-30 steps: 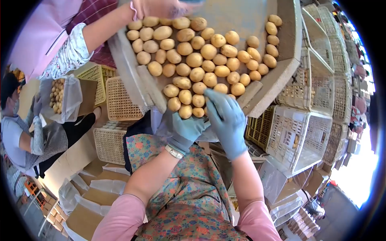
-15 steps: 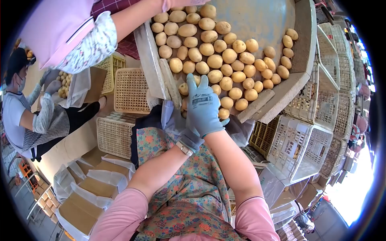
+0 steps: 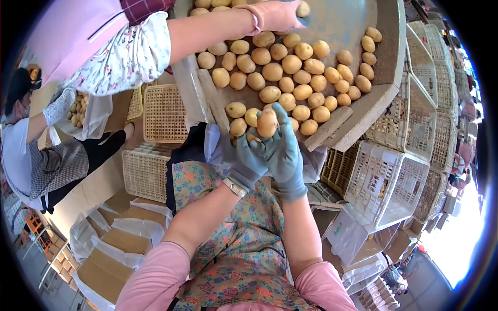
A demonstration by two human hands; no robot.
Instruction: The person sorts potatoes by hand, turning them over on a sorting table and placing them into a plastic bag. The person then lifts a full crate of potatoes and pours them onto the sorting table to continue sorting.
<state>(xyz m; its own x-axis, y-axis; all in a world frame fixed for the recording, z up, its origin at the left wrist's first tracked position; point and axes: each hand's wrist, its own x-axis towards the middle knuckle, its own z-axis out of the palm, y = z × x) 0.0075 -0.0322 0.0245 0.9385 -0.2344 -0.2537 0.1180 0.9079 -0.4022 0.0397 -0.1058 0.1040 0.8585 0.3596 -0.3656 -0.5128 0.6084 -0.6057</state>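
Many round yellow-brown potatoes (image 3: 291, 64) lie on a blue-grey sorting table (image 3: 342, 26) with worn wooden edges. At the table's narrow front opening, one larger potato (image 3: 267, 123) is held up by the gloved fingers of my right hand (image 3: 286, 155). My left hand (image 3: 251, 158), in a grey-blue glove, is just below and left of it, palm up with its fingers apart and partly hidden behind the right hand. Loose potatoes lie right beside both hands.
A co-worker's gloved hand (image 3: 280, 16) reaches over the table's far side with a potato. Another person (image 3: 26, 140) handles potatoes at the left. Plastic crates (image 3: 166, 114) stand left, more crates (image 3: 381, 181) right, and lined cardboard boxes (image 3: 104, 269) lower left.
My hands, overlapped before, have parted somewhat, and a potato is now up in my right hand. The co-worker's arm has reached further right across the table.
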